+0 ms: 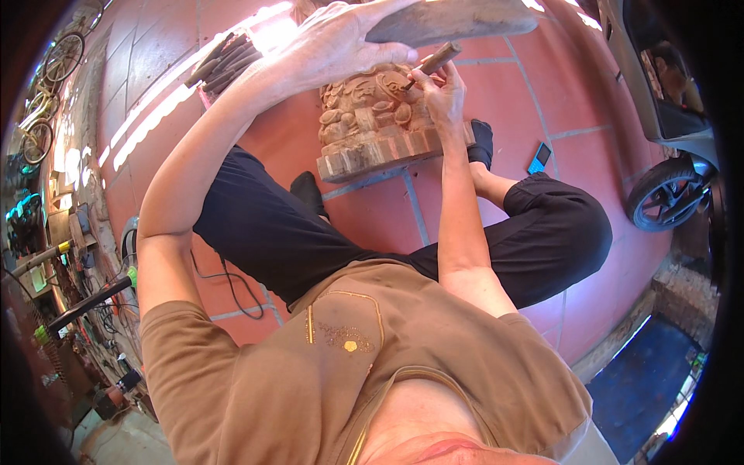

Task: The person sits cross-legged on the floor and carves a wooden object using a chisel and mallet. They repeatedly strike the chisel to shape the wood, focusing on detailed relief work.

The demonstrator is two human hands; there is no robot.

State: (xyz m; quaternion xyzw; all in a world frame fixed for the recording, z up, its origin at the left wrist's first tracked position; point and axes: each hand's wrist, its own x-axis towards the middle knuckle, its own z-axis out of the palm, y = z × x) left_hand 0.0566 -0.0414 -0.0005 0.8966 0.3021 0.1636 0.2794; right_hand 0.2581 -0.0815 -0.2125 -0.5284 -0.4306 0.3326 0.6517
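A carved block of reddish-brown wood [372, 116], cut in rounded relief, stands on the tiles between my legs. My right hand [445, 99] grips a carving chisel [445, 56] by its wooden handle, the thin blade slanting down to the carved face. Above the carving, my left hand [333, 48] is closed round a thick wooden mallet [457, 22], thumb on the near side. The mallet's head extends to the right over the chisel's handle end; whether they touch I cannot tell. The top of the carving is partly hidden behind my left hand and the mallet.
A bunch of chisels [226, 63] lies left of the carving. Right of my foot is a blue phone [539, 158]. A motorbike wheel [668, 194] stands at the right. A black cable [242, 298] curls by my left thigh; bicycles [62, 58] stand far left.
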